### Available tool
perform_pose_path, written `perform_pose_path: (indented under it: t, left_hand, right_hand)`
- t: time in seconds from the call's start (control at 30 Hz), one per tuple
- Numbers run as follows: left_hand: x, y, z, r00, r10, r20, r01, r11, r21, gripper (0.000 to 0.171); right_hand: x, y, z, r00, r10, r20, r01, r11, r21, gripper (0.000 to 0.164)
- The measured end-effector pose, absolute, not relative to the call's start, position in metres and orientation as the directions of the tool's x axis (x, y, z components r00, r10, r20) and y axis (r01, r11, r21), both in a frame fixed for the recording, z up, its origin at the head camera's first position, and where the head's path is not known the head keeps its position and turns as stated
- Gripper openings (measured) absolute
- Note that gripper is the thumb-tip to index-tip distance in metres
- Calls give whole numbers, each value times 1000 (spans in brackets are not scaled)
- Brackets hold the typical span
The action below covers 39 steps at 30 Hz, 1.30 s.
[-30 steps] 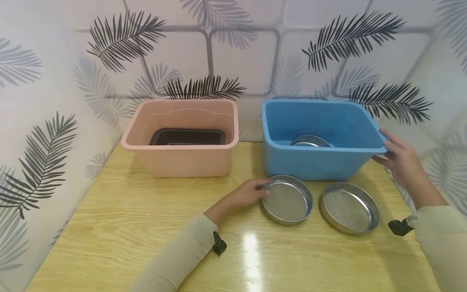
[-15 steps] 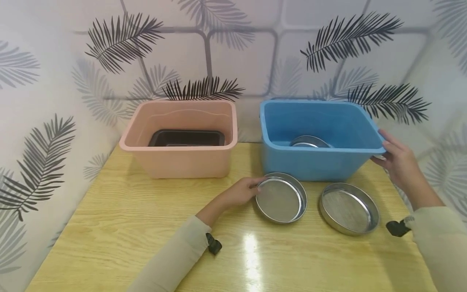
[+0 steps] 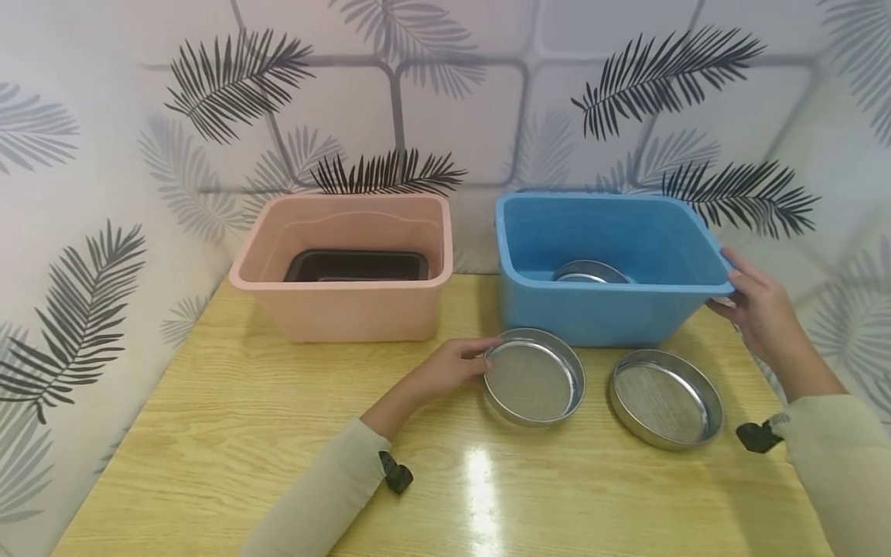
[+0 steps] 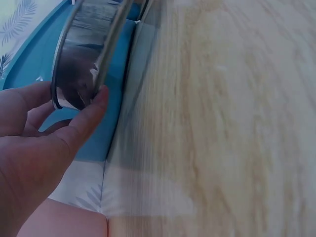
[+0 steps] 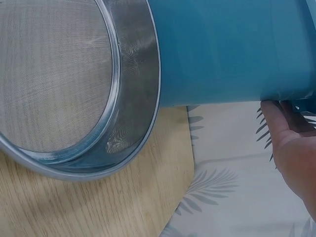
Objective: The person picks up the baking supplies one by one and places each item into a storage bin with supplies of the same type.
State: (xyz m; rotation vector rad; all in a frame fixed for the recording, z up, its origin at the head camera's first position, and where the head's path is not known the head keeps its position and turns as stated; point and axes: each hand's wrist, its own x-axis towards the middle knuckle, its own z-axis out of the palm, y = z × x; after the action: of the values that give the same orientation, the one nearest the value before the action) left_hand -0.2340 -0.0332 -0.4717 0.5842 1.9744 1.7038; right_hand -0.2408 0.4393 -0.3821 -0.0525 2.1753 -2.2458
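Observation:
Two round metal sieves with mesh bottoms lie in front of the blue tub [image 3: 578,317]. My left hand [image 3: 445,368] pinches the left edge of the nearer-left sieve [image 3: 532,383]; in the left wrist view, thumb and fingers sit on either side of the wall of that sieve [image 4: 81,59]. At the tub's right end, my right hand [image 3: 762,313] grips the rim, thumb below it, as the right hand [image 5: 296,148] also shows in its wrist view. The other sieve [image 3: 664,402] rests untouched on the table to the right. A further round metal piece [image 3: 590,271] lies inside the tub, partly hidden.
Left of the blue tub stands a pink tub [image 3: 362,313] with a black tray [image 3: 356,264] inside. Both tubs stand along the back of the wooden table [image 3: 278,433], close to a leaf-patterned wall covering [image 3: 459,100].
My left hand has drawn the sieve slightly to the left, widening its gap from the other sieve. My right hand has stayed on the tub's rim.

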Motion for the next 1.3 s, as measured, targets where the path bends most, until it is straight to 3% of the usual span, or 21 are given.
perform_pose_path:
  t: [0.3, 0.97, 1.3]
  left_hand:
    - [-231, -36, -454, -768, 640, -22, -37, -10, 999, 48]
    - [-235, -19, -373, -694, 717, 68, 100, 2, 995, 45]
    - [-253, -14, -345, -718, 689, 97, 114, -21, 993, 46]
  right_hand:
    - [-240, 440, -383, -1000, -28, 13, -13, -27, -1000, 62]
    - [-240, 439, -383, -999, -42, 26, -24, -52, -998, 62]
    - [-242, 440, -381, -999, -39, 11, -8, -59, -998, 63]
